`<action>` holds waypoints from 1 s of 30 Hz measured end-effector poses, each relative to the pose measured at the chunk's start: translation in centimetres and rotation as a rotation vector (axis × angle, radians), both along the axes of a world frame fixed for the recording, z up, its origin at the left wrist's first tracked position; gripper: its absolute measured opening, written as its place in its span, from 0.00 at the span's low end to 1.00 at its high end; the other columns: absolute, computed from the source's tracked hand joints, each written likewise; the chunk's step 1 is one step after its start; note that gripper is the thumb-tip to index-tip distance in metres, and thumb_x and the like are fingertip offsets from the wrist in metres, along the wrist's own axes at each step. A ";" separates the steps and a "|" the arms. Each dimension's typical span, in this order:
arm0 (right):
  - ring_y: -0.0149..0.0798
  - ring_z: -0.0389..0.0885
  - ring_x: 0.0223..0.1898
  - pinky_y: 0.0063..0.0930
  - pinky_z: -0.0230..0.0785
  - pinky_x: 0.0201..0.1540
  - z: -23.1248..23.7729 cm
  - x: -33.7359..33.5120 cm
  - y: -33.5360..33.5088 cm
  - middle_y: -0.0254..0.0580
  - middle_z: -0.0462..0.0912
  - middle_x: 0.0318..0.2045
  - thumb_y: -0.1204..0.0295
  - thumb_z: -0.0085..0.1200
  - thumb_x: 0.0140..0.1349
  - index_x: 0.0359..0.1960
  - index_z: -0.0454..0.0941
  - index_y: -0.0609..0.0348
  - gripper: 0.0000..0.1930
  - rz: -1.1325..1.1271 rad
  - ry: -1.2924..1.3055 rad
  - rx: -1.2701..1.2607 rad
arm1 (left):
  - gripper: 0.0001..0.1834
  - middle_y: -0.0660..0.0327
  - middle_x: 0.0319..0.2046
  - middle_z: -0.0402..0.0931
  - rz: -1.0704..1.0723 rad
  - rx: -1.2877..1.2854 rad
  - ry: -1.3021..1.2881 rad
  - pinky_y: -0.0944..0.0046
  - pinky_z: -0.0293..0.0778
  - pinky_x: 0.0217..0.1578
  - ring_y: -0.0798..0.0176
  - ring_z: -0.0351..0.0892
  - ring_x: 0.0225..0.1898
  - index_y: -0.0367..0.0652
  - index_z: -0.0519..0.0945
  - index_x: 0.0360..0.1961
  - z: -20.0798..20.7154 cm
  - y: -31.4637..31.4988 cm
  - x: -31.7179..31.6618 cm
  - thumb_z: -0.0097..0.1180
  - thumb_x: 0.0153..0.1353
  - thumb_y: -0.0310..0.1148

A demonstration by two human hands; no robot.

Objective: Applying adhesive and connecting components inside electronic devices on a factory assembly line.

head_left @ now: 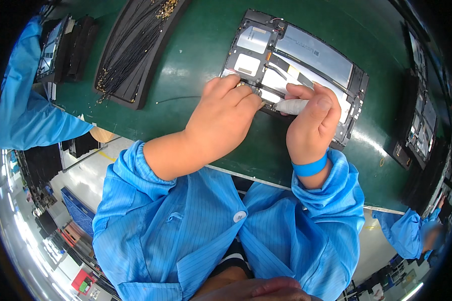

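Note:
An opened tablet chassis [313,50] with silver battery panels and dark ribbon cables lies tilted on the green table. My left hand [225,113] is closed at its near-left edge, fingertips pinched together over small parts there. A thin black cable [178,98] trails leftward from under this hand; the fingers cover its other end. My right hand [314,113] grips a white-wrapped, pen-like tool [291,106], whose narrow tip points left at the chassis edge beside my left fingertips. Exactly what the tip touches is hidden. A blue band circles my right wrist.
Left of the chassis, a black tray [144,75] holds many thin black cables with gold-coloured ends. Stacked device frames stand at the far left [52,50] and along the right side [421,120]. Blue-sleeved people sit at both sides. The table's near edge [256,179] runs before me.

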State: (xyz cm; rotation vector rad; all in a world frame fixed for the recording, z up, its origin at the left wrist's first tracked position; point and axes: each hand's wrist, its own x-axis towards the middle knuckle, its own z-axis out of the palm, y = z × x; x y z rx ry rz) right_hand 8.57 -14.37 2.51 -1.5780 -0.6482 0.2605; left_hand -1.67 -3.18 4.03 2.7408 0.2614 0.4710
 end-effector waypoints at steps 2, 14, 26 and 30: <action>0.34 0.73 0.24 0.25 0.67 0.27 -0.3 0.3 0.0 0.52 0.74 0.29 0.62 0.29 0.61 0.43 0.54 0.63 0.16 0.025 -0.088 -0.055 | 0.09 0.60 0.29 0.70 0.001 0.000 0.028 0.57 0.59 0.42 0.54 0.65 0.41 0.42 0.74 0.28 0.2 0.0 0.1 0.54 0.41 0.26; 0.48 0.71 0.23 0.30 0.64 0.27 3.9 0.2 2.0 0.47 0.72 0.20 0.70 0.44 0.53 0.25 0.72 0.62 0.08 0.254 -0.300 -0.187 | 0.05 0.59 0.28 0.69 0.093 0.089 -0.017 0.59 0.62 0.35 0.53 0.66 0.32 0.39 0.73 0.24 1.8 -0.1 0.2 0.49 0.46 0.29; 0.31 0.70 0.18 0.20 0.64 0.18 2.5 0.7 2.2 0.47 0.73 0.23 0.57 0.31 0.59 0.41 0.58 0.68 0.22 0.020 0.366 -0.053 | 0.10 0.66 0.19 0.64 0.993 -1.718 -0.200 0.74 0.59 0.18 0.72 0.62 0.19 0.42 0.69 0.24 1.4 1.4 -0.4 0.51 0.50 0.37; 0.32 0.70 0.18 0.20 0.64 0.18 3.5 0.5 2.3 0.48 0.73 0.23 0.55 0.31 0.59 0.43 0.57 0.69 0.25 0.007 0.371 -0.070 | 0.10 0.65 0.17 0.62 0.932 -1.682 -0.132 0.74 0.57 0.15 0.72 0.60 0.17 0.39 0.69 0.24 1.9 1.6 -0.4 0.49 0.51 0.35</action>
